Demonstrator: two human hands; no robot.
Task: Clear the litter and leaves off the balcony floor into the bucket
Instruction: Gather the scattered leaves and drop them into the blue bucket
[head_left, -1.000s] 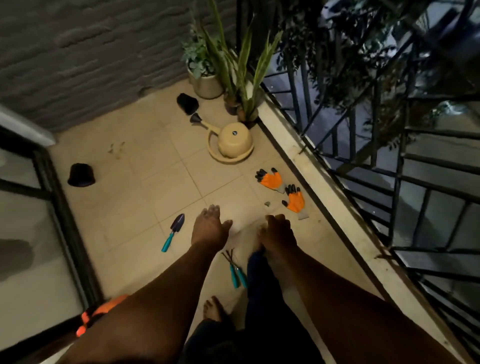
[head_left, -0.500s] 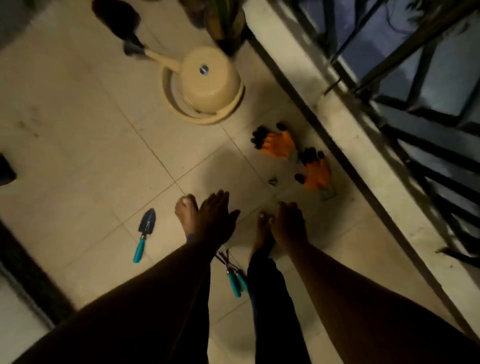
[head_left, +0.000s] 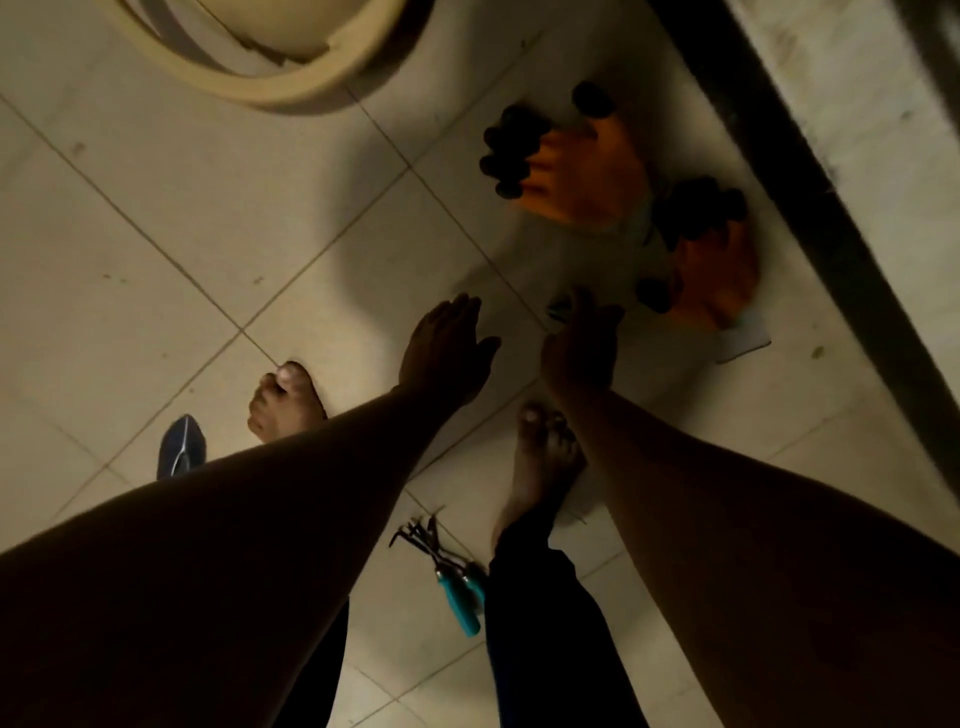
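A dim view looks down on a tiled balcony floor (head_left: 156, 249). At far left lies a trowel (head_left: 181, 451), its blade showing beside a bare foot (head_left: 284, 402). The left hand (head_left: 447, 351) reaches down, fingers straight and together, holding nothing. Below it a small rake (head_left: 447, 577) lies on the tiles. The right hand (head_left: 582, 348) reaches beside the left, fingers relaxed, empty, its tips just above a small dark scrap of litter (head_left: 560, 310). Two orange gloves (head_left: 587, 176) lie just beyond, near the ledge (head_left: 841, 156). A cream bucket (head_left: 291, 88) rests at top left, well apart from both hands.
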